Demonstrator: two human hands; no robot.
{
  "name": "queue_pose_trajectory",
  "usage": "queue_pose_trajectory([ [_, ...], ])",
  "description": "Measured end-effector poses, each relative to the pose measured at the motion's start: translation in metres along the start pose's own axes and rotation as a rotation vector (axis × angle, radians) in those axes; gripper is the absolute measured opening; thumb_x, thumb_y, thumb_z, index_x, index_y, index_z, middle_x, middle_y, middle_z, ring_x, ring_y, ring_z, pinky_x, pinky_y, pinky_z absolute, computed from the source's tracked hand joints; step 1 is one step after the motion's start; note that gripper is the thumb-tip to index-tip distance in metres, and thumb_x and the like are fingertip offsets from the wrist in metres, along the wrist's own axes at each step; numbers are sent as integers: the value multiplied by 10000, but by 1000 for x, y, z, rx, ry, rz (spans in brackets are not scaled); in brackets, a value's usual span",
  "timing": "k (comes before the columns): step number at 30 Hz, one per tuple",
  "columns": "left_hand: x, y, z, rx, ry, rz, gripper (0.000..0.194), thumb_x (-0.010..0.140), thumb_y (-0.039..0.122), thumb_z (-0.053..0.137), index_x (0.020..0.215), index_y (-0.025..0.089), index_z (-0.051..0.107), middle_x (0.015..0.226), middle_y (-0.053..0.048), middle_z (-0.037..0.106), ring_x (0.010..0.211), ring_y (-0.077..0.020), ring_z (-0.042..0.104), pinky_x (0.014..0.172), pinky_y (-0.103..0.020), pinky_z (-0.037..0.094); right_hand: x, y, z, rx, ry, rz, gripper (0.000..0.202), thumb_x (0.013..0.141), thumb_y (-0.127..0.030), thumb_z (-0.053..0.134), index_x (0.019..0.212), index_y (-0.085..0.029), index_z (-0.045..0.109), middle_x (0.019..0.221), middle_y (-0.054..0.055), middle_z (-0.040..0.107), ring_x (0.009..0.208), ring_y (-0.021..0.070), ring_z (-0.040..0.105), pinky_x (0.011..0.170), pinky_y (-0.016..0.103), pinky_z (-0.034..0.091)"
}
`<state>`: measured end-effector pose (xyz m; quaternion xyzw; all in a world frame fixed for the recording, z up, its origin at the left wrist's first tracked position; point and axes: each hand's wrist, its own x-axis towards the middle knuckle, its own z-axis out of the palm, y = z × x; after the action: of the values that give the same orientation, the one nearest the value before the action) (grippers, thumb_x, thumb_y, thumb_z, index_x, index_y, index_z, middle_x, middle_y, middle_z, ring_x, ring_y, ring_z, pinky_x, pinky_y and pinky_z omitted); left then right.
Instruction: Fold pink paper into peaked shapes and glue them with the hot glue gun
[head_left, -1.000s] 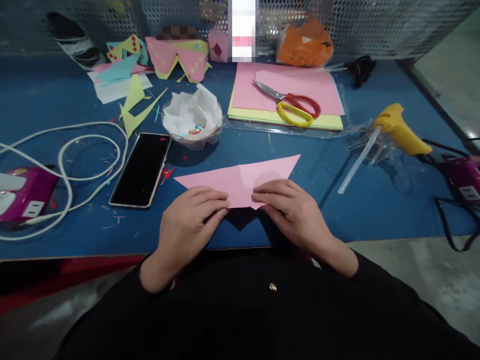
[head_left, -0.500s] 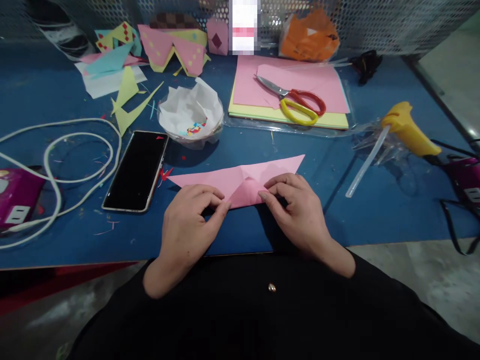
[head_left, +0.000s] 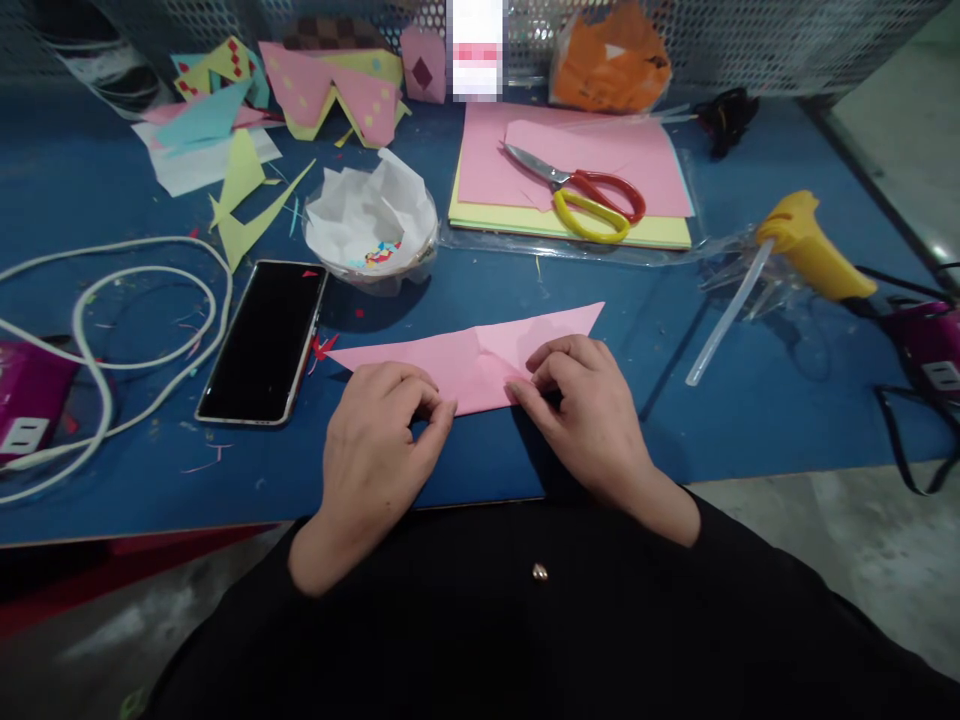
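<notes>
A folded piece of pink paper lies near the table's front edge, with a pointed tip at each end and a crease near its middle. My left hand pinches its lower left edge between thumb and fingers. On the right side, my right hand pinches the paper near its lower edge, thumb in front. The fingers cover parts of the sheet there. Left of the paper lie a small red scrap and a dark-screened phone.
Behind stand a bowl lined with white paper and scissors on stacked coloured paper. A yellow glue gun with a clear stick lies right. A white cable loops at left; folded paper pieces stand at the back.
The middle of the pink paper, a raised triangular flap before, now lies flatter on the left, with a slanting fold toward my right hand. Both hands keep their pinch.
</notes>
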<state>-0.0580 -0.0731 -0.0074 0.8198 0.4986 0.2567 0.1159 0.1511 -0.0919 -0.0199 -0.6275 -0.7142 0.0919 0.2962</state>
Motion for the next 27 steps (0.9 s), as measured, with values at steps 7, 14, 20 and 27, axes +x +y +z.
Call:
queue_pose_trajectory([
  [7, 0, 0, 0, 21, -10, 20, 239, 933, 265, 563, 698, 241, 527, 845, -32, 657, 873, -242, 595, 784, -428, 489, 1, 0, 0, 2, -5, 2, 221, 884, -275, 670, 709, -214, 549, 958, 82, 672, 911, 247, 588, 796, 411, 471],
  [14, 0, 0, 1, 49, -21, 26, 240, 935, 247, 566, 703, 228, 503, 855, -37, 651, 896, -241, 590, 805, -408, 474, 2, -1, 1, -35, 0, 8, 209, 878, -270, 691, 727, -204, 565, 955, 80, 673, 904, 246, 589, 792, 390, 465],
  [20, 0, 2, 0, 103, -29, 31, 232, 926, 219, 581, 707, 210, 504, 844, -39, 642, 891, -232, 574, 811, -375, 451, 2, -2, 1, -53, -12, 22, 202, 868, -269, 706, 730, -192, 581, 969, 85, 672, 905, 244, 572, 802, 384, 460],
  [27, 1, 3, 1, 133, -54, 50, 230, 934, 228, 573, 715, 203, 508, 860, -49, 626, 879, -229, 551, 806, -368, 439, 2, -3, 2, -84, -3, 18, 176, 883, -269, 685, 749, -184, 612, 968, 95, 677, 899, 253, 573, 809, 395, 464],
])
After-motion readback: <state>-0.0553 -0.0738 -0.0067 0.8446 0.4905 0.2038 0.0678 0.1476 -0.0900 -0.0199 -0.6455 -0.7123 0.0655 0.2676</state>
